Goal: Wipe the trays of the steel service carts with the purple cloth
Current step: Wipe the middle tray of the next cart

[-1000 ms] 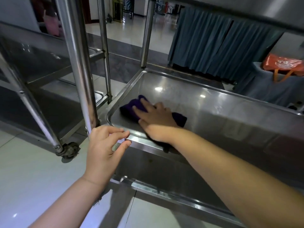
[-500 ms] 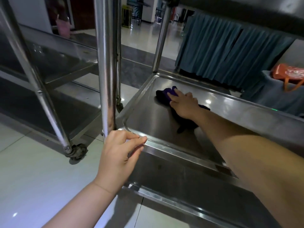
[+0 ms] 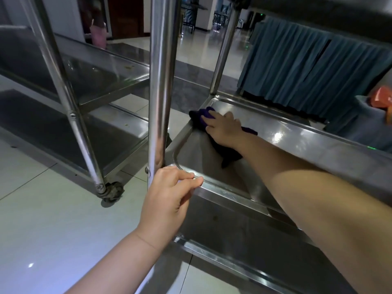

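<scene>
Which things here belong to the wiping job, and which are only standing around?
Part of the job:
purple cloth
cart tray
right hand, pressing the cloth
left hand, holding the cart post

Only standing around:
second cart
blue curtain
orange bag

No text, label, brand or number can be read anywhere

Glossy pale tiled floor (image 3: 42, 219), light glints on it. Teal pleated curtain (image 3: 307, 68) as landmark: dark floor band (image 3: 191, 75) to its left, dark wooden door (image 3: 127, 15) far left, orange bag (image 3: 381, 98) at its right.
</scene>
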A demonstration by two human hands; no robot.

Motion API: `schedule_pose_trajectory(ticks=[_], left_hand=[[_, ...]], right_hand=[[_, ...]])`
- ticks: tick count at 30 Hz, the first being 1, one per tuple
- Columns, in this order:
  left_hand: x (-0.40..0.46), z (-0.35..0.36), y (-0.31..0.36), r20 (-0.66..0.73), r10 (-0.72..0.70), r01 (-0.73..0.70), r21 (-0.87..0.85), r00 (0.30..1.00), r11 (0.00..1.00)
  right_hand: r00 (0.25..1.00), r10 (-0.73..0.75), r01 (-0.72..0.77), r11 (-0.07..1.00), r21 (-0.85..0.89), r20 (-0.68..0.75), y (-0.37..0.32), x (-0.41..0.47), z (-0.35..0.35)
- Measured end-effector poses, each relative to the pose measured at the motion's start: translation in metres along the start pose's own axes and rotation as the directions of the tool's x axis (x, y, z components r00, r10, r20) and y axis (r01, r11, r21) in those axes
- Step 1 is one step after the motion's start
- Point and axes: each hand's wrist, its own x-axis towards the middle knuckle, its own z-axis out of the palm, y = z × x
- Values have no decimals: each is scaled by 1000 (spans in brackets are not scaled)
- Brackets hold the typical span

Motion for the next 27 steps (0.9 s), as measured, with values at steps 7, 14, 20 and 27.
schedule_pose_trajectory(ticks=[7,14,20,27], left_hand=[[-3,-3,2,-55,-137,136,-38,989,990],[-2,-13,4,-73,-117,119,25,990,993],[9,-40,7,34,-175,175,4,984,985],[14,-69,10,45,-153,148,103,987,984]], right_hand=[[981,-189,189,982,21,39,-33,-73,2],[963,-256,226,939,258,89,-34,-139,-6],[978,-204,196,967,161,37,-5,-204,-3],[931,-366,364,925,-108,10,-27,-212,-6]])
